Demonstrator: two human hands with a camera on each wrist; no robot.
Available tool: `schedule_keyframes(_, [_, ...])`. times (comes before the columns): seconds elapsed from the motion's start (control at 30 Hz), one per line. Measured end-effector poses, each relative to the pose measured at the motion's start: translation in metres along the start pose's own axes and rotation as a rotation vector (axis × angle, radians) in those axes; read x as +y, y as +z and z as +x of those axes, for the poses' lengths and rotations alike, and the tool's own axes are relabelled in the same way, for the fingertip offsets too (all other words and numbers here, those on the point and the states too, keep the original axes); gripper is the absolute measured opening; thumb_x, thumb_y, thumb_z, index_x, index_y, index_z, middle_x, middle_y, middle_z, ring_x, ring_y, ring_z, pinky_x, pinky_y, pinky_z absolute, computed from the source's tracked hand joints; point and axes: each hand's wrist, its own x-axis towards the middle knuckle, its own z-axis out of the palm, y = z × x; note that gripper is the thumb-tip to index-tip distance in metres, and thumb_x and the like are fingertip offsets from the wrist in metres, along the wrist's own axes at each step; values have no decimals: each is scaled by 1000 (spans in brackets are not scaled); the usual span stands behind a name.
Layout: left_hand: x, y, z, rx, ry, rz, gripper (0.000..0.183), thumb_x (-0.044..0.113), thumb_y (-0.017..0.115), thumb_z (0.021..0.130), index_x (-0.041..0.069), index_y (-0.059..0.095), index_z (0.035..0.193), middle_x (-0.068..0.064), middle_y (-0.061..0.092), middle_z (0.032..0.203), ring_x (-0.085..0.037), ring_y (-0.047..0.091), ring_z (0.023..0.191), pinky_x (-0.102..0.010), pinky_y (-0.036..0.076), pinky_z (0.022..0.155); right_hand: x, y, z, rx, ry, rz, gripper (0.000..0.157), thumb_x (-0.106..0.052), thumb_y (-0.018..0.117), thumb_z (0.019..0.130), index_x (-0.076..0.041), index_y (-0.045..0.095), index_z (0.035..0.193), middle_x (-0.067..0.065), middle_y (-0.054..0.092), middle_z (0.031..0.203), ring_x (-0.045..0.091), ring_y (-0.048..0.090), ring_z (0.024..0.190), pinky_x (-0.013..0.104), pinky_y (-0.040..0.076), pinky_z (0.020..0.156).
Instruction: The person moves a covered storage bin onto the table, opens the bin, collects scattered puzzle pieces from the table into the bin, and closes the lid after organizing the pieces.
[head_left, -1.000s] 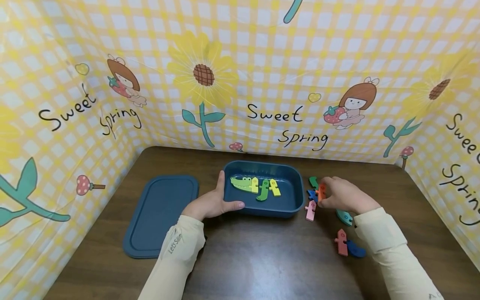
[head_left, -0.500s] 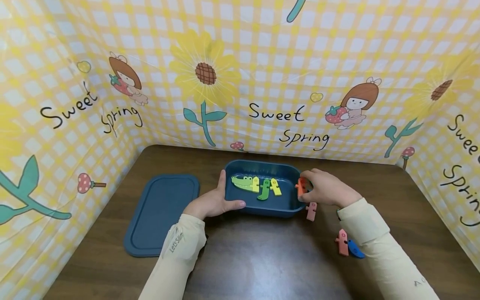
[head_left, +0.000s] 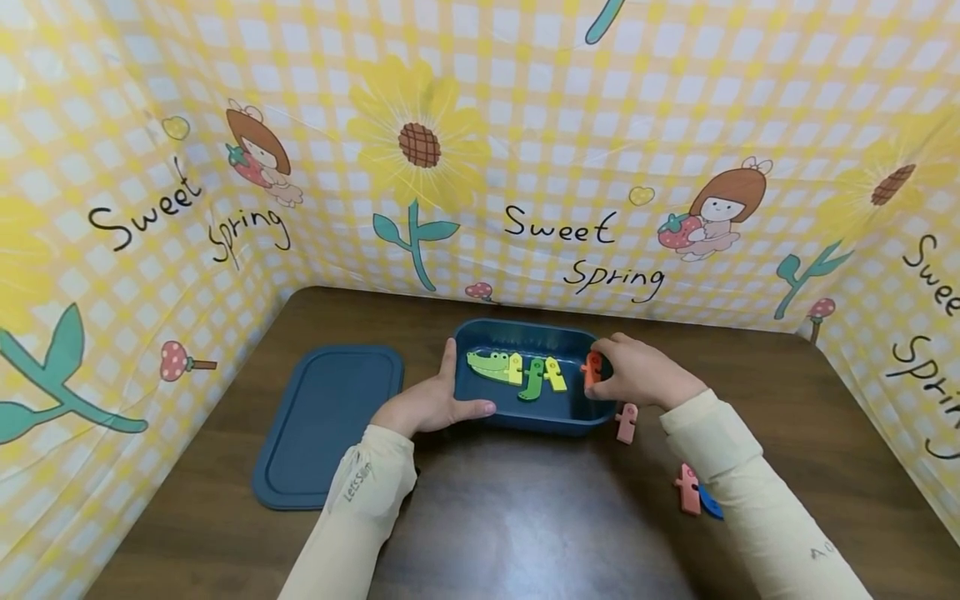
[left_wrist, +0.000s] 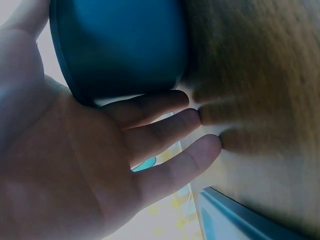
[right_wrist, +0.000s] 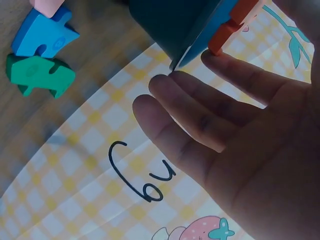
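Note:
Spread against the left end of a dark blue box (head_left: 547,423), my left hand (head_left: 423,406) keeps its fingers straight, with the thumb at the front rim. Over the box's right end, my right hand (head_left: 637,371) pinches an orange jigsaw piece (head_left: 592,368) between thumb and index finger; its other fingers (right_wrist: 165,130) stretch outside the box wall. Inside the box lie a green crocodile-head piece (head_left: 489,367), a yellow piece (head_left: 515,368) beside it, a green piece (head_left: 532,379) and another yellow piece (head_left: 555,375).
A pink piece (head_left: 626,423) lies just right of the box. Nearer the front are a salmon piece (head_left: 687,489) and a dark blue piece (head_left: 710,502), partly behind the sleeve. Blue (right_wrist: 42,34) and green (right_wrist: 40,75) pieces show in the right wrist view. The box lid (head_left: 330,425) lies left.
My right hand has lifted the orange piece from the pile beside the box and carried it left over the box's right end. My left hand stays at the box.

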Motion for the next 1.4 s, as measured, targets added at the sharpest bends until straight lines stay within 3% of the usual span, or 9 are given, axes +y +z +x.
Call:
schedule_keyframes(0.23, [0,0,0,6,0,-2,123,61,67,91,26,-32,154,-16,71,95,-26,63,57,-35,45,57,-2,4,10,-20,-22,-25,66,-29,79,87,2,56,140,28,48,136,36,54,106,51,49,91])
schedule_keyframes(0.43, [-2,0,1,-6,-7,4,123,63,66,90,28,-34,152,-12,68,78,-24,58,53,-33,42,54,0,6,14,-42,15,-16,68,-28,80,87,0,54,143,32,40,144,42,52,114,54,47,93])
schedule_keyframes(0.6, [-2,0,2,-8,-15,12,123,63,66,90,29,-35,152,-12,67,77,-23,58,52,-33,41,53,3,12,21,-49,25,-22,68,-31,79,87,-2,55,143,33,39,145,42,51,114,53,47,91])
schedule_keyframes(1.03, [-3,1,2,-13,-20,16,123,65,65,90,30,-36,151,-12,67,76,-21,55,51,-33,41,53,3,19,30,-70,54,-16,70,-33,79,88,-6,53,147,35,31,151,51,42,130,59,41,101])
schedule_keyframes(1.4, [-1,-1,1,-6,-15,5,123,63,66,90,29,-34,152,-11,69,82,-26,62,55,-36,45,56,4,23,34,-85,90,29,82,-36,79,88,-6,42,154,34,24,155,51,38,134,61,39,103])
